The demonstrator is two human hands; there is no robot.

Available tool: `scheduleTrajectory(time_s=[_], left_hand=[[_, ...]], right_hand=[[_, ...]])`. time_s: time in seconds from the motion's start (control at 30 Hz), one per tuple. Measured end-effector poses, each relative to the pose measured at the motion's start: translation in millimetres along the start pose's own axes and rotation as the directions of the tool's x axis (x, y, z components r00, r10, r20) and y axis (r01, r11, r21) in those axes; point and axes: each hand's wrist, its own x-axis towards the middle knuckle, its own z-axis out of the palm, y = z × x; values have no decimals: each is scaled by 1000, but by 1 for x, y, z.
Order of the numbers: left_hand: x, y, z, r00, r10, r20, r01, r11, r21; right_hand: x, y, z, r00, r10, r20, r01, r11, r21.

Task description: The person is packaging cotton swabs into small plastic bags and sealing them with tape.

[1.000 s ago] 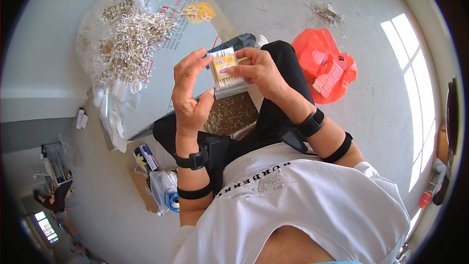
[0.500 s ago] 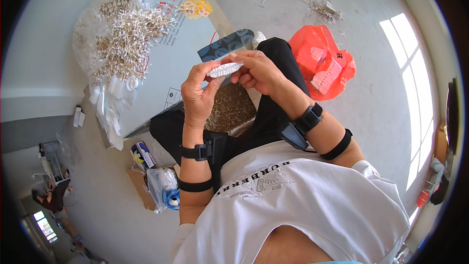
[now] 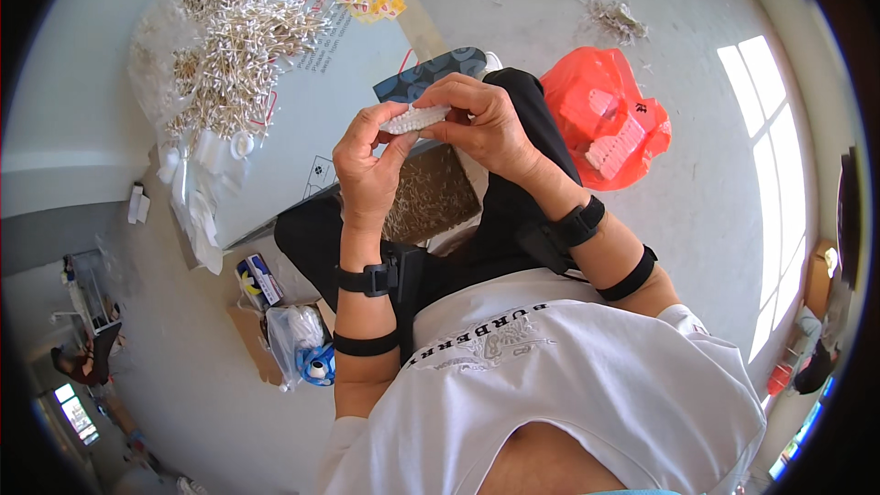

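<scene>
A flat bundle of cotton swabs [image 3: 415, 119], its white tips facing up, is held out above my lap. My left hand [image 3: 368, 151] pinches one end of it between thumb and fingers. The opposite end is gripped by my right hand [image 3: 486, 124], thumb below and fingers curled over the top. Whether a wrapper encloses the bundle's lower part is hidden. Below my hands, between my legs, stands a box [image 3: 466, 185] with many loose swabs in its bottom.
To the left, a big heap of swabs [image 3: 234, 64] spills from a clear plastic bag across the table [image 3: 302, 133]. Small yellow labels [image 3: 374, 0] lie near its far edge. A red plastic bag [image 3: 573, 82] with white bundles rests on the floor at right, near scattered swabs [image 3: 616, 20].
My right hand has shifted its grip, its fingers now arched over the bundle and its thumb underneath. The bundle has moved slightly left and up.
</scene>
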Motion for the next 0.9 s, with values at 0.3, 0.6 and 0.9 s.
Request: scheduleTrajectory(time_s=[0.3,0.6,0.9], left_hand=[[20,-29,-5,999,1,54,-8,991,131],[20,-86,-2,995,-80,52,65,965,253],[26,-93,-6,996,-41,76,18,958,287]], right_hand=[[25,46,7,998,-27,61,34,992,-118],[40,97,14,985,-68,162,122,927,-354],[49,102,10,973,-71,221,142,935,-326]])
